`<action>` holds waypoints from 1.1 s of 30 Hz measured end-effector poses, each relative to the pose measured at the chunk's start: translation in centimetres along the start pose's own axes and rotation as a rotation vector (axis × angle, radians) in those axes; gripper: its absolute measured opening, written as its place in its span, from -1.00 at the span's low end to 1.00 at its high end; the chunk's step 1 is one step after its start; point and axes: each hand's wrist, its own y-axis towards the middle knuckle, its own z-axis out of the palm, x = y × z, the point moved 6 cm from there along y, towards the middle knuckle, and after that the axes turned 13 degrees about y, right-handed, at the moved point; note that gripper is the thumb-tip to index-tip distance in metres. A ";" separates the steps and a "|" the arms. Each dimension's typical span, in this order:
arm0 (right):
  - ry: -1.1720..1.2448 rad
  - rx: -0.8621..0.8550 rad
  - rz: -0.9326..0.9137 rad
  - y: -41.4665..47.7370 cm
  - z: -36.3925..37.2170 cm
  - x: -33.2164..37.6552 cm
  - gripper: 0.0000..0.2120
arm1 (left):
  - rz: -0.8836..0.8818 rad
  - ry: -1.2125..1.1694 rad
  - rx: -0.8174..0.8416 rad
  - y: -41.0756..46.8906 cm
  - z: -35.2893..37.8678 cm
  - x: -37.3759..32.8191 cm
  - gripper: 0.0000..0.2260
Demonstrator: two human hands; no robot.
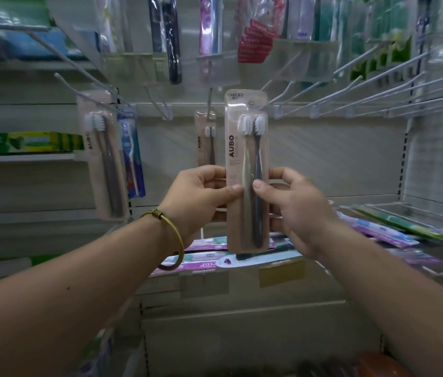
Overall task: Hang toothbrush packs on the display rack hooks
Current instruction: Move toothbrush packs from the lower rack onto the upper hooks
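Note:
I hold a beige AUBO toothbrush pack (245,148) upright in front of the rack, two brushes visible inside it. My left hand (201,197) grips its left edge, thumb on the front. My right hand (291,205) pinches its right edge the same way. The pack's top hole sits at the tip of a white wire hook (280,96). Two matching packs hang nearby: one on a centre hook behind (206,137), one at the left (103,156).
Several bare white hooks (378,88) jut out at the right. A blue pack (131,153) hangs at the left. Loose toothbrush packs (378,229) lie on the shelf below. More packs (206,25) hang on the upper row. Toothpaste boxes (24,142) line the left shelves.

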 end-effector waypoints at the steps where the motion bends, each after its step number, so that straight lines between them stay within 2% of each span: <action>1: -0.018 0.017 0.009 0.3 0.6 -0.1 -0.86 | -0.019 0.008 -0.010 0.0 -0.6 0.2 -0.84; 7: -0.059 0.038 0.029 1.4 3.0 -0.4 -0.85 | -0.075 0.032 -0.062 -0.2 -2.9 0.4 -0.85; 18: -0.061 -0.030 0.015 3.8 5.1 0.2 -0.90 | -0.052 0.070 -0.182 1.1 -5.1 -0.4 -0.88; 26: -0.040 -0.079 0.010 5.3 6.1 -1.1 -0.87 | -0.136 0.113 -0.334 0.7 -9.3 0.3 -0.86; 33: -0.055 -0.132 -0.117 5.1 5.8 -0.6 -0.89 | -0.145 0.157 -0.365 0.5 -11.4 1.4 -0.89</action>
